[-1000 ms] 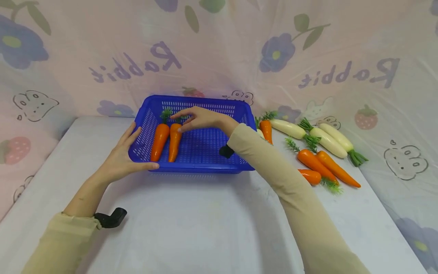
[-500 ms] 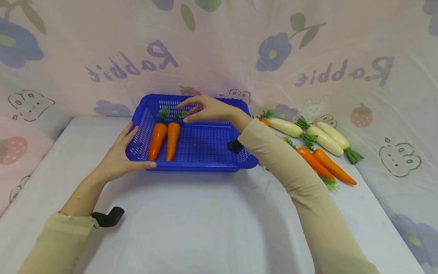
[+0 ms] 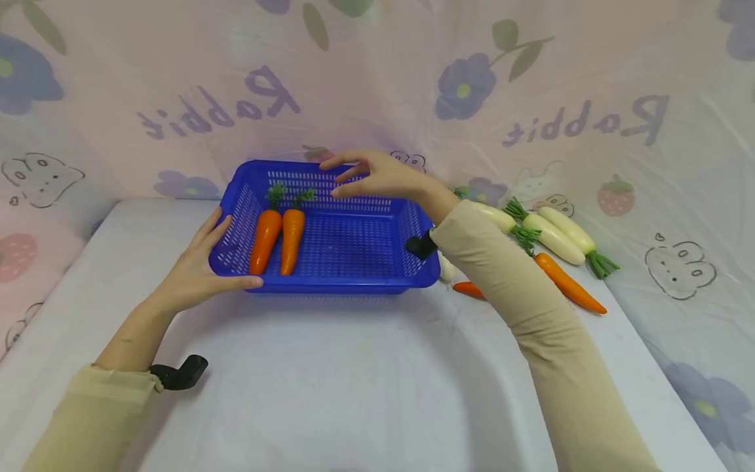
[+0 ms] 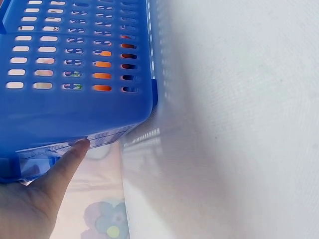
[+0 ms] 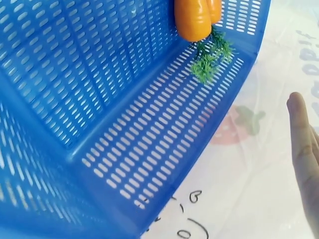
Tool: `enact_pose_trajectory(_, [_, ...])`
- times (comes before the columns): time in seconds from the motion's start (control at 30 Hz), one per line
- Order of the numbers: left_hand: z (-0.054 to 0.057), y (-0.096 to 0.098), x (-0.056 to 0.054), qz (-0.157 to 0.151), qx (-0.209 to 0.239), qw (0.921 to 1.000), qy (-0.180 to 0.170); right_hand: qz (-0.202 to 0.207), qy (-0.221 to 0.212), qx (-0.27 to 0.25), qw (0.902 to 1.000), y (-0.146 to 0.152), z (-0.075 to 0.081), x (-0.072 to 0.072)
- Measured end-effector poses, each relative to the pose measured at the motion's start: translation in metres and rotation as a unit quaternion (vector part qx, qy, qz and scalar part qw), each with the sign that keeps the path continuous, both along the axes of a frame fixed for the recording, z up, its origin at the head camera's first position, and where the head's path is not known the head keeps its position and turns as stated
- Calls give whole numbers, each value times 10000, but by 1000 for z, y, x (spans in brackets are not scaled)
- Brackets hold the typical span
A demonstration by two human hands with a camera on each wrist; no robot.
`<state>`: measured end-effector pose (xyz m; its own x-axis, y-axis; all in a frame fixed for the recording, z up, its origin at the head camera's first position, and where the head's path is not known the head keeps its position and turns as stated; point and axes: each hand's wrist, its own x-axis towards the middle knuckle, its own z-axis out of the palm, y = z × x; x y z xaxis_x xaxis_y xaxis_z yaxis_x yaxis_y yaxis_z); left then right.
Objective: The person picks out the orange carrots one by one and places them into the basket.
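A blue plastic basket with slotted walls stands on the white table. Two orange carrots with green tops lie side by side at its left end. At the basket's front left corner is my left hand, spread wide, its thumb along the front rim and its fingers against the left side. In the left wrist view, one straight digit touches the basket's wall. My right hand hovers over the basket's back rim with loosely spread fingers and nothing in them. The right wrist view shows a finger apart from the basket.
Several white radishes with green tops lie right of the basket. Near them is an orange carrot, and another carrot's tip shows beside my right sleeve, which covers part of this group. A printed cloth hangs behind the table.
My right hand has left the right-hand carrot in the basket and risen toward the back right, uncovering its green top. My left hand stays at the basket's corner. The head view has shifted slightly.
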<state>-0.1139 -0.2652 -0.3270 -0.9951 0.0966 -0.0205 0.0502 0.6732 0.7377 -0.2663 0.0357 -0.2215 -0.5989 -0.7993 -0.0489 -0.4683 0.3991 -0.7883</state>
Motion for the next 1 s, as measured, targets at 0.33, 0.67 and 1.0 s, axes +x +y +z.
enact_pose_trajectory(0.33, [-1, -1, -2, -26, -9, 10000, 15, -203, 144, 3, 9997, 21, 3, 0])
enact_pose_trajectory(0.67, [0, -2, 0, -33, -9, 10000, 11, -332, 118, 139, 9993, 39, 2, -1])
enact_pose_trajectory(1.0, [1, -1, 0, -55, -18, 10000, -29, -807, -28, 26, 9967, 62, -2, -1])
